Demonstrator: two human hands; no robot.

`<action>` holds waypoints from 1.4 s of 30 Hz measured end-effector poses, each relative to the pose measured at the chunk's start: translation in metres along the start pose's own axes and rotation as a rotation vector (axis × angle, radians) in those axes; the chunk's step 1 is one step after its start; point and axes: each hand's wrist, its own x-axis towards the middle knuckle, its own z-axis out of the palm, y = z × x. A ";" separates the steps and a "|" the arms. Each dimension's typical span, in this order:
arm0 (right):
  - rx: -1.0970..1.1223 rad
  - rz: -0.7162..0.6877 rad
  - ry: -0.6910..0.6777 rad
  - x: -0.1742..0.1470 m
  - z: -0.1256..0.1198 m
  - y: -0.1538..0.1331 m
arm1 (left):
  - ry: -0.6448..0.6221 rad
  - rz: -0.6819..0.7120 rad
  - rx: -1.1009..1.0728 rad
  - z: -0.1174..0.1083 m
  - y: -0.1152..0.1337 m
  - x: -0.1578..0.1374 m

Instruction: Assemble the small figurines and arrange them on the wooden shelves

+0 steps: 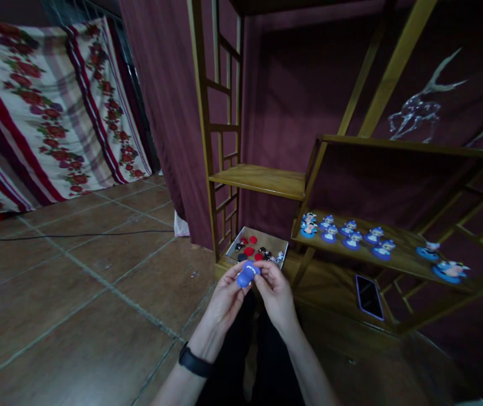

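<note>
Between both hands, in front of my knees, is a small purple figurine (247,274) with some white on it. My left hand (225,293) grips its left side, a dark band on the wrist. From the right, the fingers and thumb of my right hand (275,290) close on the same figurine. Just beyond the hands stands an open box (284,243) holding several small red, black and white pieces. Similar purple-and-white figurines (352,241) stand in rows on the wooden shelf to the right.
Blue-based figurines sit at the left end (308,225) and right end (451,272) of that shelf. Below lies a phone (369,297). A higher shelf (262,179) juts out above the box. A clear deer ornament (419,110) stands upper right. A cable (97,235) crosses the tiled floor.
</note>
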 end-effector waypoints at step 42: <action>0.401 0.384 0.031 -0.001 -0.007 0.051 | 0.276 -0.277 0.088 -0.010 -0.014 0.004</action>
